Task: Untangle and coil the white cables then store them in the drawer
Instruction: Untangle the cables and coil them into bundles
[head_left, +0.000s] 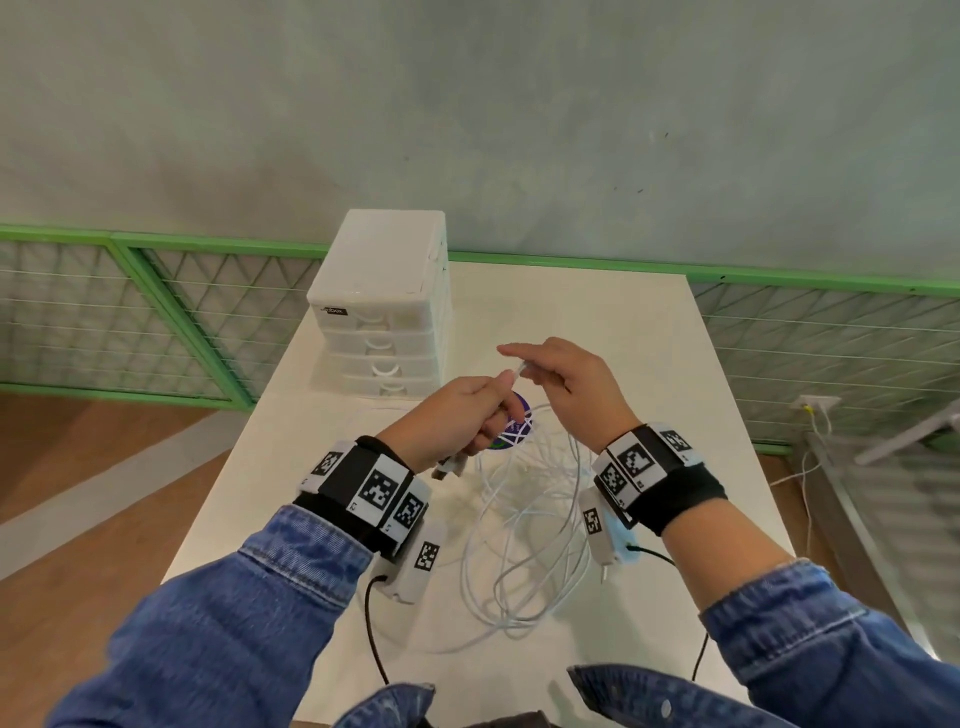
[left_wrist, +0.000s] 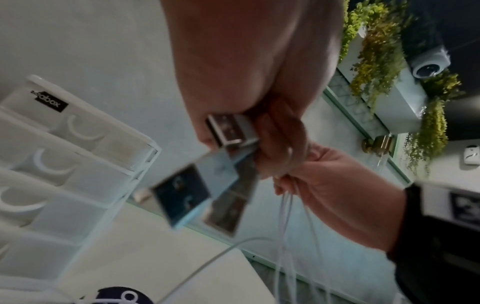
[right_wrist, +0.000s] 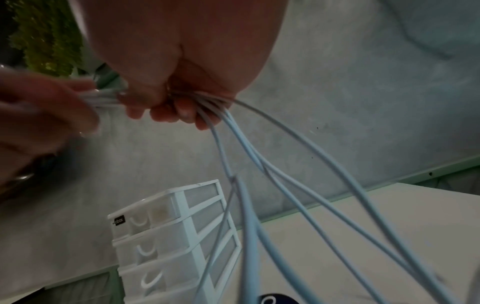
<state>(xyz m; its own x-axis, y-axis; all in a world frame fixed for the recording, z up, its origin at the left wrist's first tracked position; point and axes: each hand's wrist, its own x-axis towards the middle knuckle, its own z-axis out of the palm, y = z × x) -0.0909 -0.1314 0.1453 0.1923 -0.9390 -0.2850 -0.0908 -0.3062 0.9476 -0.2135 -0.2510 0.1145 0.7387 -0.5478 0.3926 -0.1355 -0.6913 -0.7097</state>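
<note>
The thin white cables (head_left: 524, 525) are held up above the white desk (head_left: 649, 364), their loops hanging down in a loose tangle that pools on the desk top between the two wrists. The plug ends are gathered in the left hand (head_left: 457, 415): from the left wrist view, several flat metal USB plugs (left_wrist: 228, 131) are seen poking out below the curled fingers, so that grip is closed round a bundle of ends. The right hand (head_left: 566, 384) is pinched on the strands just beside the left, and from the right wrist view the cords are seen fanning out and down from its curled fingers (right_wrist: 182, 111), some of them crossing one another lower down. The step in hand is judged to be untangling, with coiling not yet begun. It would be done well if the plugs were kept clamped in the left grip while one strand at a time was drawn through a lighter right-hand pinch, so that crossings are let fall out rather than pulled tight. The white plastic drawer unit (head_left: 384, 306) is seen standing at the far left of the desk, all its drawers shut, well apart from the cables. A round dark sticker (head_left: 514, 426) is partly covered by the loops.
</note>
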